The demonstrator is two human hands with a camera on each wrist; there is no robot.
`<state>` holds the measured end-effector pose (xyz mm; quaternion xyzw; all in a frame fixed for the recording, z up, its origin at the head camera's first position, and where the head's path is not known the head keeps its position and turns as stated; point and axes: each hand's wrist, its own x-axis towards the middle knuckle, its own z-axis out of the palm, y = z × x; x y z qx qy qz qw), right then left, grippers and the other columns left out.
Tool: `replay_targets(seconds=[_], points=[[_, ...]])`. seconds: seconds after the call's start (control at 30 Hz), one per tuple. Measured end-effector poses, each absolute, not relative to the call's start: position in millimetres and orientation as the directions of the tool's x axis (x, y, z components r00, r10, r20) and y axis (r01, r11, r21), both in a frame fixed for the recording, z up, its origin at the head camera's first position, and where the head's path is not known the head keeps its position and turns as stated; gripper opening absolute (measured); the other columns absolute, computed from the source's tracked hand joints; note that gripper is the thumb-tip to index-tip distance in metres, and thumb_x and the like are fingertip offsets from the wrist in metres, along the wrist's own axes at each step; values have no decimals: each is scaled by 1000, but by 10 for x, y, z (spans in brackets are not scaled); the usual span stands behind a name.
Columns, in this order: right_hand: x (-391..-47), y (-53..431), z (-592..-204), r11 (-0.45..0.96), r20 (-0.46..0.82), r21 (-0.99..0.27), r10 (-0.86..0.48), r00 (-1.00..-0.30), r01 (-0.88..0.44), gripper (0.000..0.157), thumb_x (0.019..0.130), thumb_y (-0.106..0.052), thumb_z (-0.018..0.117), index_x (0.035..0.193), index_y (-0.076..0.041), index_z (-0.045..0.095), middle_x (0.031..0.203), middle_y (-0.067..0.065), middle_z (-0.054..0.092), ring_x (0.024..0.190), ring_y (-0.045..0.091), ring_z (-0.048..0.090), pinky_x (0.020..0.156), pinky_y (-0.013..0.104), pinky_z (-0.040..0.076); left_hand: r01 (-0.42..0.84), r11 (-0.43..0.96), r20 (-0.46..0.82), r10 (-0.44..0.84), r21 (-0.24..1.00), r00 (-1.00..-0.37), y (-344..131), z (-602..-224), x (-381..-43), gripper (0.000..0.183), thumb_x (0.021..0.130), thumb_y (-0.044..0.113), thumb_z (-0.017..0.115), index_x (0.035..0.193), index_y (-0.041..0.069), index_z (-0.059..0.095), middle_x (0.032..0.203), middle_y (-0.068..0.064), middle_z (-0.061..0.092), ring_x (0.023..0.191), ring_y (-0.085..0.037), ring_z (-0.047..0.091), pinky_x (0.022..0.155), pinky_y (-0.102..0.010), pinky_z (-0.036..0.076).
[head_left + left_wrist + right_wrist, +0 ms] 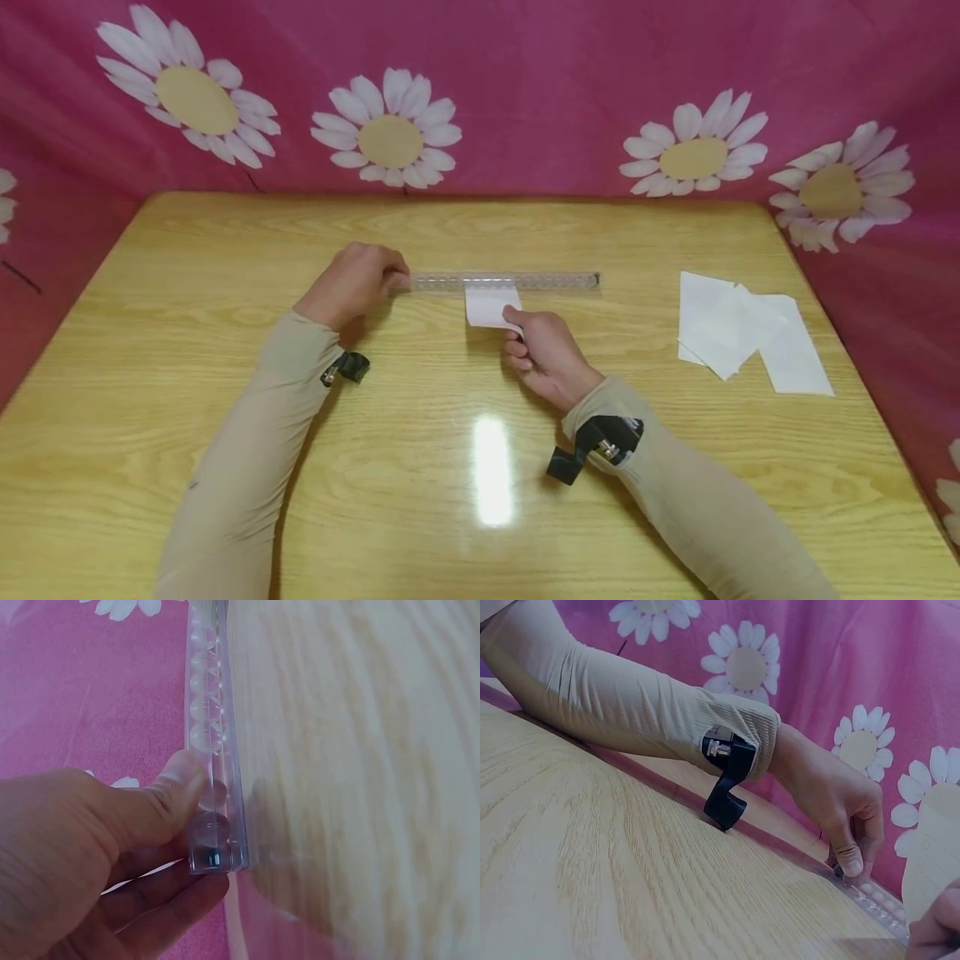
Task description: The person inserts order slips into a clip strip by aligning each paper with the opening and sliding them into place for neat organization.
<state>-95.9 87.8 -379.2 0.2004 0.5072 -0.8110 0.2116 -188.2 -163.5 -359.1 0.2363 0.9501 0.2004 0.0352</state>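
Observation:
A long clear plastic strip with a row of round, bead-like shapes (555, 281) lies crosswise in the middle of the wooden table. My left hand (356, 279) pinches its left end, with the thumb (184, 772) on one face and fingers beneath the end in the left wrist view. The small white paper (489, 307) has its far edge at the strip, near the strip's middle. Between thumb and curled fingers, my right hand (551, 350) holds this paper by its near right corner. In the right wrist view only part of that hand (939, 926) shows, below the upright-looking paper (936, 855).
Several white paper pieces (708, 321) lie overlapping at the table's right side. Behind the table (420, 500) hangs a pink cloth (540, 83) with large daisies, which also runs down both sides. Each wrist carries a black strap mount (611, 437).

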Motion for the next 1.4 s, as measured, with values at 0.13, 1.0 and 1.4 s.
replay_targets(seconds=[0.13,1.0,1.4], points=[[-960,901,-3802,-392,-525,-749,-142,-839,534,20,111,-17,43,128,-7,35,67,-5,45,46,1,34,39,14,24,436,809,28,463,394,-886,-1624,-3580,-1902,18,97,19,73,106,4,79,108,-15,79,107,-34,71,101,-48,56],[-960,886,-3804,-365,-512,-773,-123,-850,518,24,112,-19,43,130,-5,37,69,-3,46,49,3,35,42,15,26,492,794,78,500,358,-863,-1656,-3573,-1897,17,96,17,75,104,2,79,105,-16,79,106,-36,72,101,-50,55],[-979,891,-3811,-333,-521,-785,-101,-847,523,17,111,-19,43,122,-7,40,69,-4,47,50,3,36,42,15,27,482,804,55,496,349,-867,-1649,-3602,-1902,18,98,18,72,105,3,79,107,-16,79,107,-36,71,102,-50,54]])
